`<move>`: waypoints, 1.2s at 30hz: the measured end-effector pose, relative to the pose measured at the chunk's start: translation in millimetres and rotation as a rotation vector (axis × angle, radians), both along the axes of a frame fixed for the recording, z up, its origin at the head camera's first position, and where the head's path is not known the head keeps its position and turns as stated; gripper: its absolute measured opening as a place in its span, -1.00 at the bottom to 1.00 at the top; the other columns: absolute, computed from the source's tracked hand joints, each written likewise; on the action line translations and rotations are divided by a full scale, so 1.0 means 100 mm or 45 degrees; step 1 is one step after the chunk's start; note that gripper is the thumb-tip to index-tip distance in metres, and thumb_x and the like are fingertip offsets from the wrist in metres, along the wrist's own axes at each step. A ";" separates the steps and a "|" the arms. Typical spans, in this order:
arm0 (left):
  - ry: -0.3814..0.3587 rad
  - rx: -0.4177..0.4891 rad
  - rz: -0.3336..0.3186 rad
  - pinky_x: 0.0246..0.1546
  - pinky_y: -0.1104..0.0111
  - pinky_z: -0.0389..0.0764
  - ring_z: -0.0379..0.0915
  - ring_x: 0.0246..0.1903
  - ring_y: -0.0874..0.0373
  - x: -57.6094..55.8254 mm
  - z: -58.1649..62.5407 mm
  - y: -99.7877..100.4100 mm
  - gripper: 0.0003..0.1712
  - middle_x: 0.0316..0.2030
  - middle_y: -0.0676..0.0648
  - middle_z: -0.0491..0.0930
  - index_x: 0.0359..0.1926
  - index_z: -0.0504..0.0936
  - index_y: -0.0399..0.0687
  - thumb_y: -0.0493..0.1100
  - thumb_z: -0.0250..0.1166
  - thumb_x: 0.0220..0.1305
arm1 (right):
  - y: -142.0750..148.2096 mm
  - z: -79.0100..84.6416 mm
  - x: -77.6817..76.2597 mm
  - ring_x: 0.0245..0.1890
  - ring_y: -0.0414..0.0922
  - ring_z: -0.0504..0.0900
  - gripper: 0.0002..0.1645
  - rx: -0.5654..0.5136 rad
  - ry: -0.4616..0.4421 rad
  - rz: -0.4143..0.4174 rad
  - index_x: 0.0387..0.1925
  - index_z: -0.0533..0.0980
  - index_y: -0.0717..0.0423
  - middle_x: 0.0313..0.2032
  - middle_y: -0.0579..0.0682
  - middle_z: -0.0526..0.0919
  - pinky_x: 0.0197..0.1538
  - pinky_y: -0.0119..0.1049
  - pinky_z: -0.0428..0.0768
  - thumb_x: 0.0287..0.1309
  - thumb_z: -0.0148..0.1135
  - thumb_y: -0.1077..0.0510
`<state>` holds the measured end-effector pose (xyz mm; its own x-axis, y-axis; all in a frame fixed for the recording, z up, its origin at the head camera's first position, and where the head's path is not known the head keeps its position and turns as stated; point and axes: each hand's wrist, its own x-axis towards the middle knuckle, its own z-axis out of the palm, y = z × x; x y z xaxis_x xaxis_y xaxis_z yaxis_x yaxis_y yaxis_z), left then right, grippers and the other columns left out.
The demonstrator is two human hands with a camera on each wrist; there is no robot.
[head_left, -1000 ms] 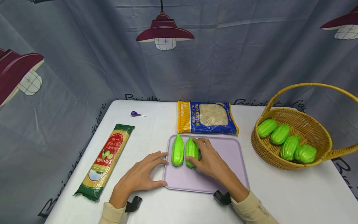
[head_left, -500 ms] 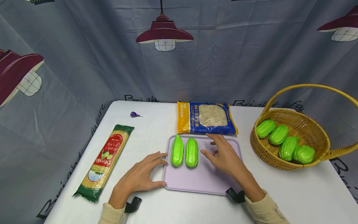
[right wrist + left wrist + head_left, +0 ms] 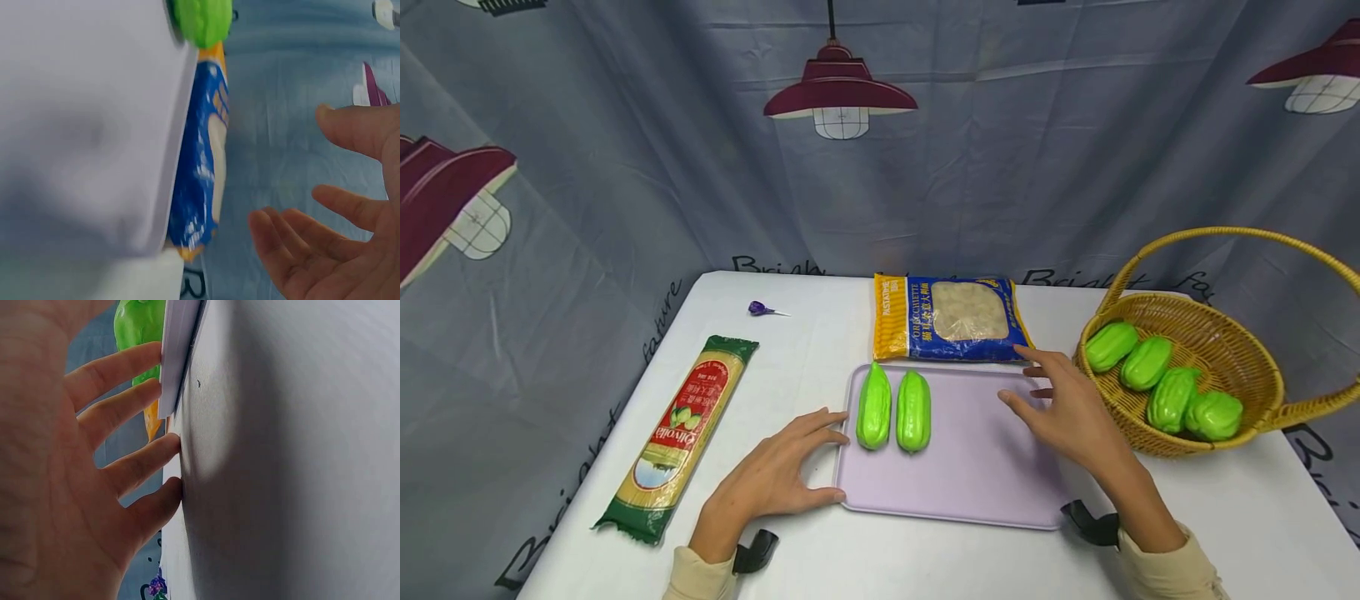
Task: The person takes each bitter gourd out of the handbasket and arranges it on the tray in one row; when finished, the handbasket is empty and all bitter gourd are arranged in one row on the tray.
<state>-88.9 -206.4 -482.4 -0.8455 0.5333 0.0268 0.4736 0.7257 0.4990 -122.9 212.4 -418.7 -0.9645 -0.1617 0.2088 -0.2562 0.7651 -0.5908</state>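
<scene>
Two bright green, ribbed toy-like gourds lie side by side on the lilac tray (image 3: 970,467), the left gourd (image 3: 874,408) pointed at its far end and the right gourd (image 3: 913,412) more blunt. My left hand (image 3: 775,467) has its fingers spread, with fingertips at the tray's left edge; the left wrist view shows two fingertips against the tray's side (image 3: 178,350). My right hand (image 3: 1071,412) is held over the tray's right side, fingers loosely bent and holding nothing. In the right wrist view, a gap shows between its thumb and fingers.
A wicker basket (image 3: 1097,417) with a tall handle stands at the right, with several green gourds (image 3: 1176,398) inside. Behind the tray lies a blue and yellow pasta bag (image 3: 966,318). A long spaghetti packet (image 3: 681,437) lies at left, near a small purple item (image 3: 760,308).
My right hand has let go of the right gourd and moved right across the tray toward the basket. The left hand has stayed at the tray's edge.
</scene>
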 end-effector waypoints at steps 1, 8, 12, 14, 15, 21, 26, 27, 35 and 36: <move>0.006 -0.001 0.000 0.53 -0.05 0.43 0.19 0.62 0.01 0.00 0.00 0.00 -0.27 0.58 0.21 0.33 0.26 0.68 0.31 0.40 0.59 0.12 | 0.04 0.02 0.00 0.13 0.27 0.69 -0.15 0.010 0.018 -0.008 0.50 0.41 0.22 0.24 0.30 0.57 -0.01 0.17 0.83 0.29 0.56 0.07; -0.011 0.006 0.009 0.56 -0.02 0.39 0.15 0.63 0.04 0.01 0.00 -0.01 -0.28 0.58 0.22 0.32 0.27 0.67 0.32 0.37 0.60 0.12 | 0.30 0.12 -0.02 -0.02 0.30 0.73 -0.17 0.111 0.159 -0.051 0.45 0.45 0.23 0.14 0.38 0.59 -0.08 0.32 0.76 0.24 0.58 0.12; -0.006 0.014 0.009 0.55 -0.02 0.40 0.16 0.63 0.04 0.01 0.00 -0.01 -0.28 0.58 0.22 0.33 0.26 0.67 0.33 0.36 0.60 0.11 | 0.46 0.16 -0.02 0.00 0.32 0.69 -0.17 0.138 0.125 -0.092 0.47 0.43 0.23 0.13 0.38 0.58 -0.03 0.38 0.70 0.26 0.56 0.12; 0.008 0.019 0.004 0.53 -0.04 0.42 0.18 0.62 0.02 0.02 -0.01 -0.01 -0.28 0.58 0.20 0.34 0.26 0.68 0.32 0.37 0.60 0.11 | 0.55 0.17 -0.03 0.01 0.35 0.69 -0.17 0.148 0.094 -0.097 0.49 0.41 0.25 0.17 0.40 0.55 -0.02 0.40 0.70 0.30 0.54 0.10; 0.016 0.022 0.000 0.52 -0.05 0.44 0.19 0.61 0.00 0.02 -0.01 -0.01 -0.28 0.58 0.19 0.35 0.26 0.68 0.31 0.37 0.60 0.11 | 0.60 0.18 -0.04 0.01 0.36 0.69 -0.17 0.151 0.082 -0.097 0.49 0.40 0.26 0.20 0.41 0.53 -0.04 0.39 0.72 0.32 0.52 0.09; 0.020 0.033 0.000 0.51 -0.07 0.46 0.21 0.61 -0.02 0.02 -0.02 -0.01 -0.28 0.57 0.17 0.36 0.24 0.69 0.29 0.36 0.62 0.10 | 0.90 0.17 -0.10 0.04 0.41 0.64 -0.16 0.215 0.034 -0.117 0.50 0.34 0.35 0.25 0.50 0.45 -0.08 0.42 0.68 0.39 0.45 0.04; 0.013 0.020 0.000 0.52 -0.07 0.44 0.20 0.61 -0.01 0.01 -0.01 0.00 -0.28 0.58 0.19 0.35 0.25 0.68 0.31 0.37 0.61 0.10 | 1.10 0.13 -0.14 0.07 0.46 0.56 -0.14 0.283 0.015 -0.135 0.48 0.31 0.42 0.25 0.59 0.41 -0.06 0.46 0.59 0.40 0.44 0.03; 0.015 0.018 -0.002 0.51 -0.07 0.45 0.20 0.61 -0.01 0.00 -0.01 0.00 -0.28 0.58 0.18 0.35 0.25 0.68 0.31 0.37 0.61 0.11 | 1.14 0.12 -0.15 0.06 0.48 0.55 -0.14 0.291 0.014 -0.134 0.48 0.30 0.44 0.24 0.60 0.40 -0.06 0.47 0.59 0.40 0.44 0.04; -0.019 -0.001 0.005 0.55 -0.01 0.41 0.16 0.63 0.06 -0.01 -0.01 0.01 -0.27 0.58 0.24 0.32 0.26 0.68 0.34 0.39 0.60 0.10 | 1.45 -0.01 -0.28 0.03 0.55 0.55 -0.14 0.354 -0.043 -0.204 0.43 0.28 0.57 0.20 0.68 0.38 -0.04 0.51 0.57 0.43 0.40 0.05; -0.023 -0.001 0.003 0.55 -0.01 0.40 0.15 0.63 0.06 -0.01 -0.01 0.01 -0.27 0.59 0.25 0.32 0.26 0.68 0.34 0.39 0.60 0.10 | 1.49 -0.03 -0.29 0.03 0.56 0.54 -0.14 0.358 -0.054 -0.218 0.42 0.28 0.58 0.18 0.68 0.39 -0.04 0.51 0.56 0.43 0.40 0.04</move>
<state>-90.2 -205.0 -483.0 -0.8471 0.5313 0.0111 0.4629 0.7274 0.5066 -151.7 361.8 -421.8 -0.9895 -0.0421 0.1383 -0.0896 0.9296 -0.3576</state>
